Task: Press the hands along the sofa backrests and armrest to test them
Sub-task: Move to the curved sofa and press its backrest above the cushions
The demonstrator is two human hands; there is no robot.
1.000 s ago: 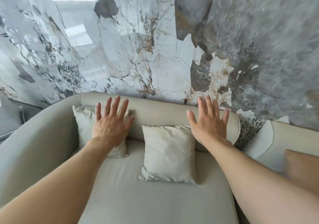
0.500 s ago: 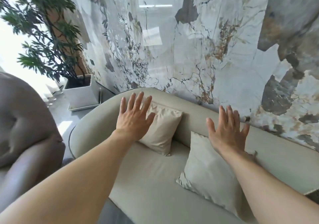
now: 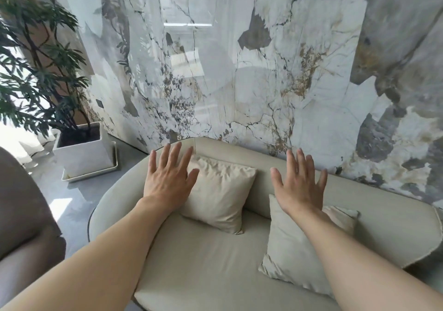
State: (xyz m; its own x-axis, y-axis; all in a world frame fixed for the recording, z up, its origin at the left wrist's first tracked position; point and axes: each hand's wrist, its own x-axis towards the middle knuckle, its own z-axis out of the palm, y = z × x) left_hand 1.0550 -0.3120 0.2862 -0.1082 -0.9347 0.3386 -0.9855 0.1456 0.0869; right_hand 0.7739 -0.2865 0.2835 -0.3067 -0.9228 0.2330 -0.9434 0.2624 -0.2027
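A beige sofa stands against a marble wall, with a curved backrest [image 3: 374,205] and a rounded left armrest [image 3: 115,205]. My left hand [image 3: 167,178] is spread flat, palm down, over the corner where the armrest meets the backrest. My right hand [image 3: 299,186] is also spread with fingers apart, in front of the backrest above a cushion. Whether either palm touches the upholstery cannot be told. Neither hand holds anything.
Two pale cushions lean on the backrest, one [image 3: 220,190] between my hands and one [image 3: 294,250] under my right forearm. A white planter [image 3: 84,152] with a leafy plant stands on the floor at left. A brown armchair [image 3: 21,214] is at the near left.
The view has swung left along the sofa, so the plant and brown chair came into view. Both hands stayed spread and shifted left toward the armrest corner.
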